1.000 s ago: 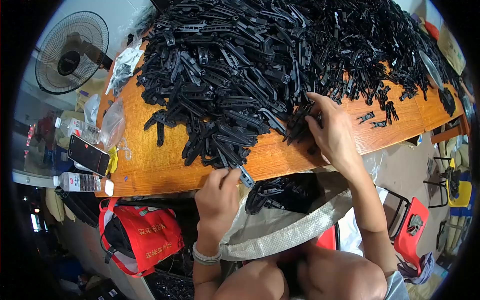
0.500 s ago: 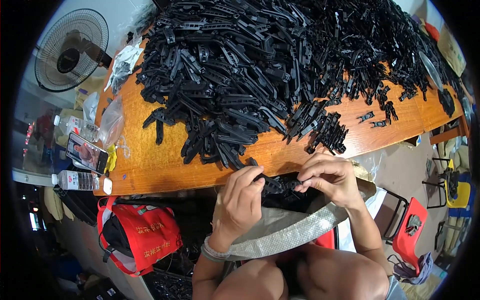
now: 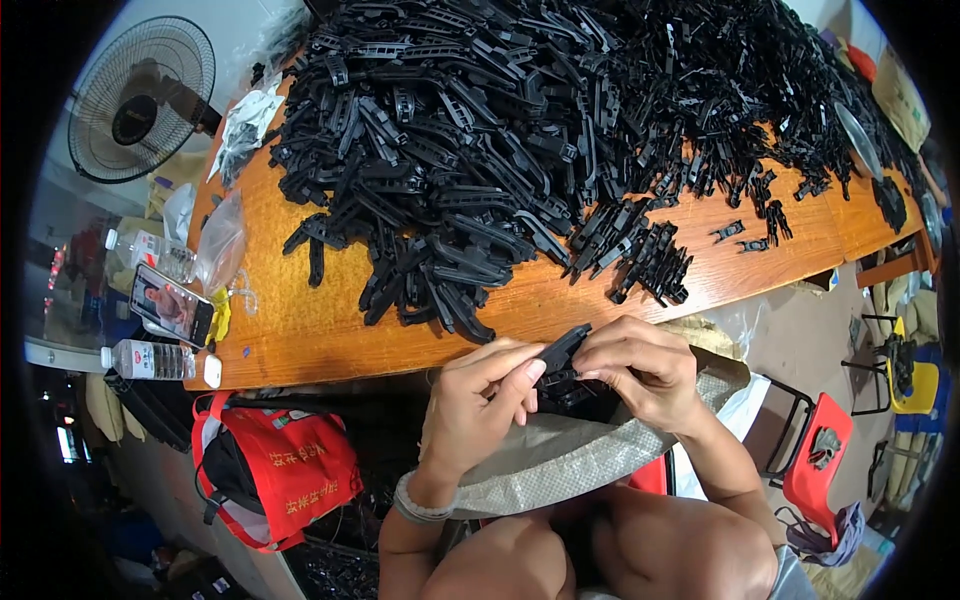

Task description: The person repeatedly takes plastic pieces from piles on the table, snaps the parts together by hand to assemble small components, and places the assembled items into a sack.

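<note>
The left hand (image 3: pixel 482 398) pinches the near end of a long black plastic strip (image 3: pixel 563 349) above the woven sack (image 3: pixel 580 466), just off the worktop (image 3: pixel 325 325). From that grip, its long axis slants away rightward, toward the right hand (image 3: pixel 642 372). Those curled fingers hide whatever they hold, so I can't tell their grip; the sack's dark inside is unclear.

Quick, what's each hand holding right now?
Left hand: closed, holding a black part.
Right hand: pinched closed beside that part; whether its grip holds a small piece can't be told.
</note>
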### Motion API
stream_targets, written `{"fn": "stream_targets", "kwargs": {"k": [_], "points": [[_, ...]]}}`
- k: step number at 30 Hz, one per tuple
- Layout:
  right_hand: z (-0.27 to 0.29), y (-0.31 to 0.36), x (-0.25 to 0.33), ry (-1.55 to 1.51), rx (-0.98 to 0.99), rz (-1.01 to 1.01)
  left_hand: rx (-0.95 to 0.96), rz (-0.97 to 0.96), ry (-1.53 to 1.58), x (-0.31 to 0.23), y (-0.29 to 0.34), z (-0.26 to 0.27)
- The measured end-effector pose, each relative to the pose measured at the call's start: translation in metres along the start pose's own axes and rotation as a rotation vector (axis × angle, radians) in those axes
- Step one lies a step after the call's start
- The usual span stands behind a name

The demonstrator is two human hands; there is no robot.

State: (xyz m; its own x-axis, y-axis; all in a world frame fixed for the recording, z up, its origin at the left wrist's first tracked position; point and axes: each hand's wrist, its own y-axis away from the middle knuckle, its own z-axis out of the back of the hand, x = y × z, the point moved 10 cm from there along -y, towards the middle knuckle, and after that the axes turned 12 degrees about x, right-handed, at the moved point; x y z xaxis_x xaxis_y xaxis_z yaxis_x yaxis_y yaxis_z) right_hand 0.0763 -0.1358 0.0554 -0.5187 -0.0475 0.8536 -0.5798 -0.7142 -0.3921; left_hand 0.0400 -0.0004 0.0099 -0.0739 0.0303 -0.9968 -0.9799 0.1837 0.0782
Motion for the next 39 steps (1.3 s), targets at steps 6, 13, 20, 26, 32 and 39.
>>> {"fn": "stream_targets", "kwargs": {"k": [6,13,20,26,32,39], "points": [[0.003,0.007,-0.01,-0.065,-0.06,-0.083,0.052,-0.051,-0.268,-0.013,0.004,-0.016],[-0.004,0.024,-0.028,-0.271,-0.12,-0.177,-0.094,-0.308,-0.572,-0.042,0.009,-0.022],[0.004,0.006,0.007,0.2,-0.053,-0.016,-0.047,-0.332,-0.492,-0.039,0.013,-0.02],[-0.004,0.007,-0.002,0.139,0.031,-0.08,-0.015,-0.321,-0.505,-0.036,0.013,-0.022],[0.002,0.011,0.003,0.164,-0.086,-0.004,0.009,-0.345,-0.517,-0.039,0.01,-0.026],[0.001,0.012,0.002,0.161,-0.088,-0.009,0.011,-0.378,-0.543,-0.038,0.008,-0.027]]}}
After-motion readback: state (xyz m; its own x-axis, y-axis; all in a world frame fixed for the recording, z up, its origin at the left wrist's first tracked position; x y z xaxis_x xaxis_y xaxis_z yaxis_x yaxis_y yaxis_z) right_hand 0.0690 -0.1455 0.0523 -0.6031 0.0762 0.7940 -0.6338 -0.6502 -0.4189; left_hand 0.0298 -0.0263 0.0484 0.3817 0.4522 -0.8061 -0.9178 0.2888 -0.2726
